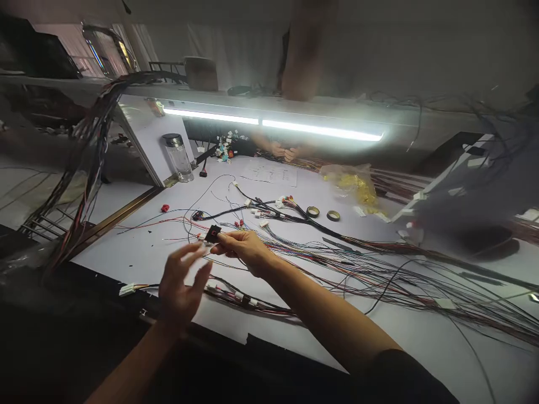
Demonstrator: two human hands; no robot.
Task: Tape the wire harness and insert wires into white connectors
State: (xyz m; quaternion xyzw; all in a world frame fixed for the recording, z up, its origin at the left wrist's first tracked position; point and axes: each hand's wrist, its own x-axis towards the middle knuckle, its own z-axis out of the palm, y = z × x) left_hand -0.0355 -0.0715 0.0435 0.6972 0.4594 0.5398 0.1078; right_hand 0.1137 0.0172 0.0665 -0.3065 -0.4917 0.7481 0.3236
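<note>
Between the thumb and fingers of my right hand [242,247] is a small black connector housing [213,233] with a reddish spot on its face. It is held above the middle of the table. My left hand [182,280] hovers just left of it, fingers spread and somewhat blurred. A bundle of thin coloured wires [303,258] runs under and to the right of my right hand. Below the hands lies another wire bundle [236,297] with black tape wraps, and a white connector [127,289] sits at its left end.
Two tape rolls [312,211] lie beyond my right hand, beside a black-wrapped harness [320,227]. A glass jar [179,157] stands at the back left. A red connector [164,208] lies nearer. Under the lamp [320,130] show another person's hands [283,151] and a plastic bag [356,185].
</note>
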